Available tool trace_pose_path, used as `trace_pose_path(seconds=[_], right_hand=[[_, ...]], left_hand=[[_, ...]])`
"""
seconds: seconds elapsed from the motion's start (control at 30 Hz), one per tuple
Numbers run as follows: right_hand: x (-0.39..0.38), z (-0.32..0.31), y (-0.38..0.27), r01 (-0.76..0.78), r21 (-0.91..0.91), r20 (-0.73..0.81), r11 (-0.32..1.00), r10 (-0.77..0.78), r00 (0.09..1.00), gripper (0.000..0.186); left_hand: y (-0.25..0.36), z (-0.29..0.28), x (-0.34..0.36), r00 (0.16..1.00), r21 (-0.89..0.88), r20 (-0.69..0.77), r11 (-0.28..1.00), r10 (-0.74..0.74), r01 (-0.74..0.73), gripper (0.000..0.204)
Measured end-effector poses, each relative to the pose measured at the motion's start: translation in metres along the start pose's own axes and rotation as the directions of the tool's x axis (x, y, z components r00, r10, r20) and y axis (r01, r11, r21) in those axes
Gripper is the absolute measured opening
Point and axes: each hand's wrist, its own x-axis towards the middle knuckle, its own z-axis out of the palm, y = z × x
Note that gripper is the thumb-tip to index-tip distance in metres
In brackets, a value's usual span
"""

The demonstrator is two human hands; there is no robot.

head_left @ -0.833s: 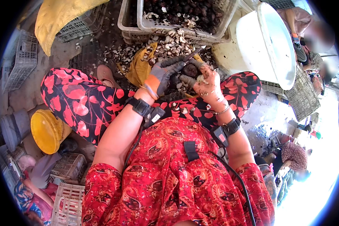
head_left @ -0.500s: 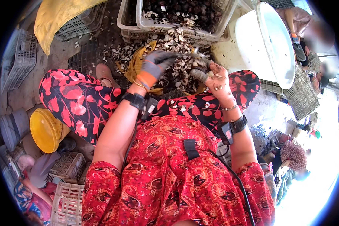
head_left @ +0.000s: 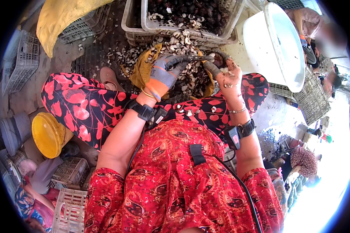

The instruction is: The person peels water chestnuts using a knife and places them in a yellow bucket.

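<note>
My left hand (head_left: 164,74), in a grey glove with an orange cuff, is closed round a slim dark tool with a narrow metal end (head_left: 207,58), perhaps a knife. The tool reaches right, its tip at my right hand (head_left: 229,77). That hand has grey covers on some fingers and dirt on the skin. Its fingers pinch a small dark shellfish (head_left: 218,61) with a pale part showing. Below both hands, a yellow sack (head_left: 142,70) lies spread between my legs, with many whitish and dark shell pieces (head_left: 187,77) on and around it.
Ahead stand stacked grey crates (head_left: 144,34), the top one full of dark shellfish (head_left: 190,13). A large white basin (head_left: 286,50) is at the right. A yellow bucket (head_left: 46,136) and more crates (head_left: 70,171) stand left. Other people sit at both sides.
My left hand has shifted slightly right and down, and the tool now lies more level. My right hand has moved slightly right, its fingers closer round the shellfish.
</note>
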Motion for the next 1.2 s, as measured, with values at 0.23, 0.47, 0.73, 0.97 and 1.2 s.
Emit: trace_pose_path(seconds=[0.23,0.47,0.73,0.97,1.2], right_hand=[[0.0,0.004,0.017,0.248,-0.556,-0.042,0.794,-0.325,0.945,0.036],[-0.012,0.004,0.006,0.002,-0.224,0.183,0.975,0.04,0.982,0.033],[-0.021,0.04,-0.007,-0.434,0.192,0.228,0.88,0.39,0.892,0.032],[-0.019,0.02,-0.023,-0.299,0.328,0.215,0.896,0.237,0.947,0.029],[-0.014,0.017,-0.018,-0.244,0.154,0.216,0.957,0.209,0.954,0.033]], left_hand=[[0.012,-0.007,-0.001,0.955,-0.113,0.087,0.95,-0.282,0.291,0.023],[0.018,-0.022,0.001,0.981,0.494,0.175,0.854,0.084,-0.162,0.014],[-0.04,0.0,-0.004,0.997,-0.029,0.044,0.998,-0.057,0.058,0.026],[-0.021,-0.013,0.01,0.986,0.324,0.068,0.931,0.154,-0.168,0.025],[-0.003,-0.011,0.008,0.948,0.267,0.121,0.91,0.294,-0.316,0.033]])
